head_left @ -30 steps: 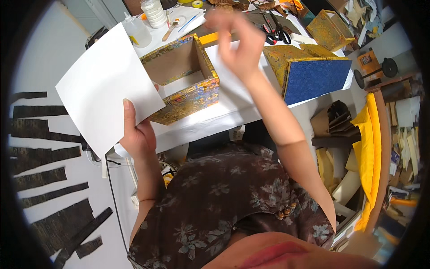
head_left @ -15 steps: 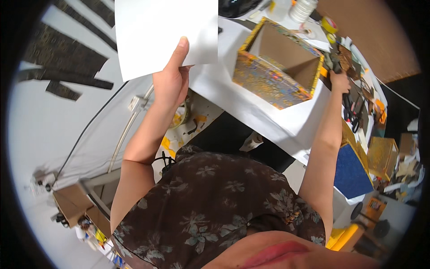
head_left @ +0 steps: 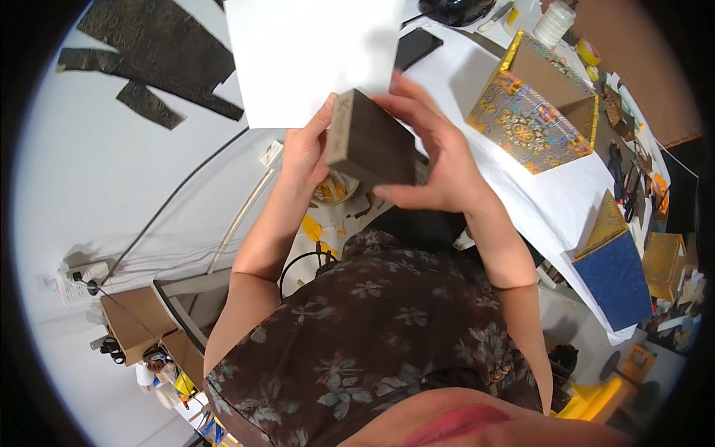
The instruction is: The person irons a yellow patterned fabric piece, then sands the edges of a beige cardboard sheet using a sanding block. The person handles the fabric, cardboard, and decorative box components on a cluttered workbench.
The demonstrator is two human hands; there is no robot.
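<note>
White sheet [head_left: 316, 59] is up in the air, left of the patterned box [head_left: 532, 123]. Left hand [head_left: 304, 149] has it gripped at the lower edge. Dark block [head_left: 376, 149] is between the 2 hands, also left of the patterned box; its pale narrow face is right against or next to the left thumb, can't tell which. Right hand [head_left: 443, 160], nearer the patterned box, is curved around the block's other end, thumb and fingers spread apart. Blurred, so can't tell if it's bearing on the block or just beside it.

Patterned box stands on the white-covered worktop [head_left: 518, 208], open at the top, brown inside.

Around it:
- black phone [head_left: 421, 48]: left of the patterned box, 1 end behind the sheet
- white ribbed bottle [head_left: 555, 24]: just beyond the patterned box
- yellow tape roll [head_left: 588, 52]: beyond the patterned box, to its right
- black-handled tools [head_left: 617, 165]: right of the patterned box
- blue-faced box [head_left: 617, 281]: right of the patterned box, closer to the person
- smaller gold box [head_left: 664, 267]: farther right of the patterned box
- dark fabric pieces [head_left: 156, 37]: well left of the patterned box, past the sheet
</note>
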